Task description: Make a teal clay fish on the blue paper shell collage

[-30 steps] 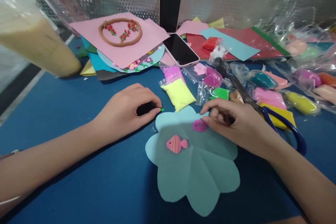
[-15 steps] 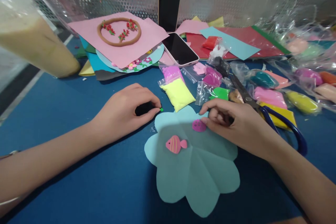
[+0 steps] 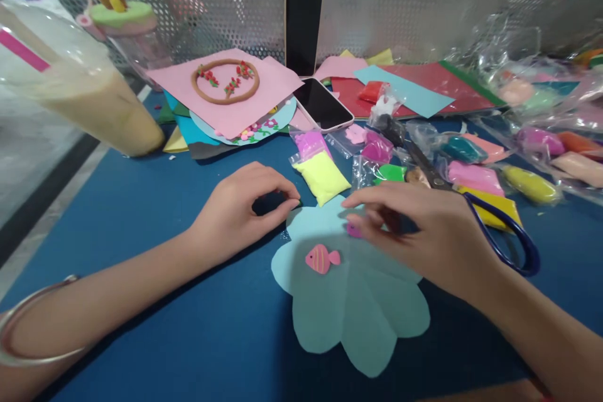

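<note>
A pale blue scalloped paper [image 3: 367, 326] with fold creases lies on the blue table. On its left half rests a pink clay fish [image 3: 320, 259] with yellow stripes. Thumb and forefinger of my left hand [image 3: 249, 207] pinch a tiny green bit of clay [image 3: 300, 202] at the paper's upper left edge. Over the upper right of the paper hovers my right hand [image 3: 405, 220], its thumb and forefinger apart with nothing seen between them. Below those fingers a small purple clay piece [image 3: 353, 229] shows, partly covered by the hand.
Yellow clay in a bag [image 3: 323, 177] lies just beyond the paper. Scissors [image 3: 504, 239] and several bagged clays sit to the right. Behind are a phone lying flat [image 3: 324, 103], an upright phone [image 3: 304, 22] and pink paper [image 3: 176, 78]. A drink cup [image 3: 94, 94] stands left.
My right hand has shifted left over the purple piece, covering more of it, and its forefinger has stretched out. My left hand keeps its pinch. The camera view has tilted up slightly.
</note>
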Tool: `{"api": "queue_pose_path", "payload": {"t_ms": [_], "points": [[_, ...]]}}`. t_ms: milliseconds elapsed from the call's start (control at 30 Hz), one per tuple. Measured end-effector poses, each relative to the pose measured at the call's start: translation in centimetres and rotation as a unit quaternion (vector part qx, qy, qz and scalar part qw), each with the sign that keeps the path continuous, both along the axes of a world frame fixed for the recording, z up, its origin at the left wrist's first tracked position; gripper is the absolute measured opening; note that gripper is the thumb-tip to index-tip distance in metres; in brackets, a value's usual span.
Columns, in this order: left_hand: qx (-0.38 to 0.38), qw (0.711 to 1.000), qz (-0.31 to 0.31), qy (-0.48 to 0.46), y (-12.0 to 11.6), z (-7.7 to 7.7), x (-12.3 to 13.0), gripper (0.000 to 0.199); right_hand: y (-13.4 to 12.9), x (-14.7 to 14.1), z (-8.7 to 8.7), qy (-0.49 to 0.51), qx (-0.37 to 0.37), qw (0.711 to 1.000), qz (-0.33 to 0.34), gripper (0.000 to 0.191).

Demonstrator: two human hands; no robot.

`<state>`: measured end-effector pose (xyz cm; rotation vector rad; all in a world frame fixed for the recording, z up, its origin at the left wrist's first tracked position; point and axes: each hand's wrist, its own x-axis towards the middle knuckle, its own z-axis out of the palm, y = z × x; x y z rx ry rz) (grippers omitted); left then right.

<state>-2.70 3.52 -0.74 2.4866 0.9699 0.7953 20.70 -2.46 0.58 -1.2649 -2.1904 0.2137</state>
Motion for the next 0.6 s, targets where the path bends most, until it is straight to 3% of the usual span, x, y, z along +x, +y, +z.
{"api": "queue_pose_path", "payload": {"t_ms": [167, 300, 600], "points": [[-0.078, 0.995, 0.016, -0.061, -0.3, 0.2, 0.2, 0.004, 0.7, -2.5, 0.0, -0.060, 0.093, 0.994, 0.022, 0.012], [-0.149, 0.983, 0.019, -0.102, -0.1, 0.2, 0.2, 0.006, 1.6, -3.1, -0.5, -0.058, 0.117, 0.991, 0.029, 0.012], [-0.191, 0.970, 0.030, -0.150, 0.0, 0.2, 0.1, 0.004, 2.1, -4.3, -0.4, -0.046, 0.164, 0.985, 0.019, 0.013]]}}
